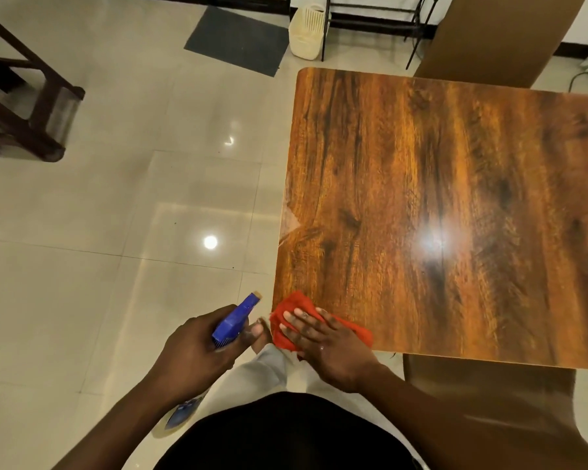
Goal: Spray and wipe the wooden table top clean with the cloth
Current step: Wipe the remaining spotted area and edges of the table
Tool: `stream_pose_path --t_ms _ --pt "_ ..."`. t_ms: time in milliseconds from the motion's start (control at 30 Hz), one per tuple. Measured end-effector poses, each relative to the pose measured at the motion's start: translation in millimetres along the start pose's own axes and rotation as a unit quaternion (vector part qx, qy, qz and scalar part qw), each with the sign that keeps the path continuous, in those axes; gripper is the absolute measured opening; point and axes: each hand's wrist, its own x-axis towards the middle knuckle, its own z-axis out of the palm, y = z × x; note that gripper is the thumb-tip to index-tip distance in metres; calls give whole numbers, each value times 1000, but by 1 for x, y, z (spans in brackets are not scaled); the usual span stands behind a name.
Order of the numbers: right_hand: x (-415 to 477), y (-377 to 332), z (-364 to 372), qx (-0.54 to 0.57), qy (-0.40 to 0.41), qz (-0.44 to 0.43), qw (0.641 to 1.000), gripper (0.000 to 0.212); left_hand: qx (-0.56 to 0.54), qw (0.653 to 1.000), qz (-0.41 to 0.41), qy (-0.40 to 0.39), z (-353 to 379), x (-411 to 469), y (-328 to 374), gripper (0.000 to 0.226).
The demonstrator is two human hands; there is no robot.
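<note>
The wooden table top (438,205) fills the right half of the head view, glossy with a light glare. A red cloth (287,305) lies at its near left corner, pressed flat under my right hand (323,340), fingers spread over it. My left hand (197,351) is off the table's left edge, over the floor, wrapped around a spray bottle (235,322) with a blue trigger head pointing up and to the right. The bottle's body (180,415) shows below my wrist.
Brown chairs stand at the table's far side (496,35) and near side (489,395). A dark wooden stool (21,103) is at the far left. A grey mat (238,39) and a cream basket (308,32) sit on the tiled floor (116,232).
</note>
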Motion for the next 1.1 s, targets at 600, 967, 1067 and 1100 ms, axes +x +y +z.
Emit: stream_pose_path --t_ms 600,967,1067,1100 --pt "159 155 -152 114 107 335 929 63 -57 997 31 46 -12 31 8 54" --pt "213 127 -136 -18 34 115 993 69 -56 993 74 75 -20 46 18 66" --pt "187 84 -103 -29 36 59 997 69 -51 993 75 69 -22 46 21 64" --pt "177 69 -90 -22 36 45 998 68 -52 993 74 73 -23 46 20 60"
